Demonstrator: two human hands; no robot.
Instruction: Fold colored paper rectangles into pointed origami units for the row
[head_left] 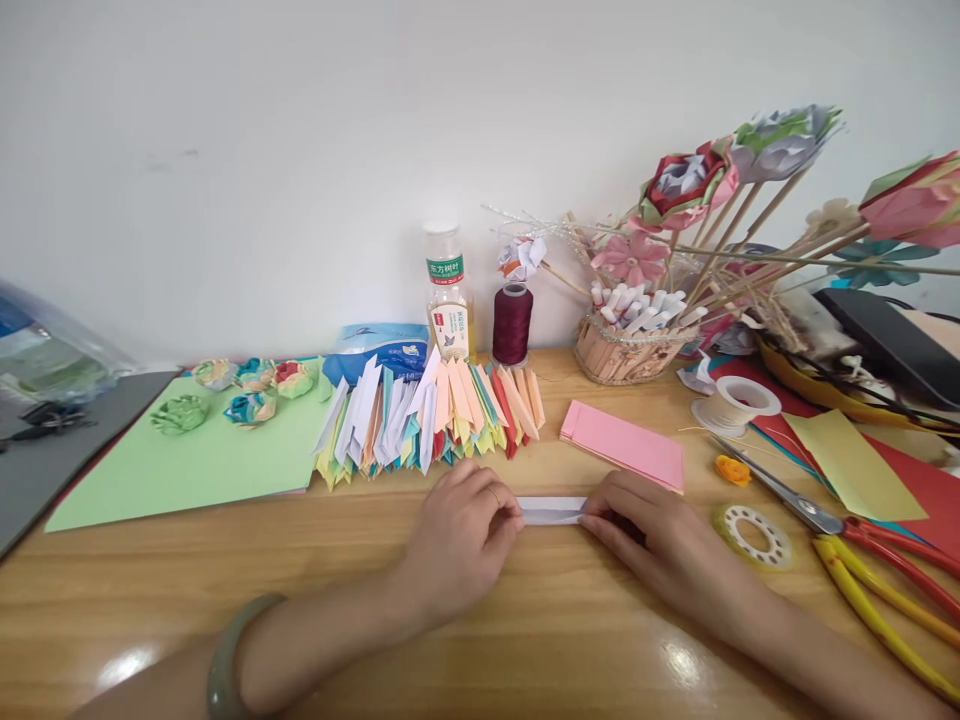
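Note:
Between my two hands lies a narrow white paper strip (551,511), folded lengthwise, just above the wooden table. My left hand (469,525) pinches its left end between thumb and fingers. The right end is pinched by my right hand (649,530); the fingers cover both ends of the strip. Right behind my left hand stands a row of folded paper pieces (427,410) in white, peach, yellow, teal and red. A stack of pink paper slips (622,443) rests behind my right hand.
At left, several paper flowers (251,408) sit on green paper sheets (187,470). Behind stand a bottle (446,290), a maroon thread spool (511,325) and a basket (634,350) with paper flowers. Tape (752,537), a white spool (736,405), scissors (817,515) and yellow-handled pliers (885,610) lie right.

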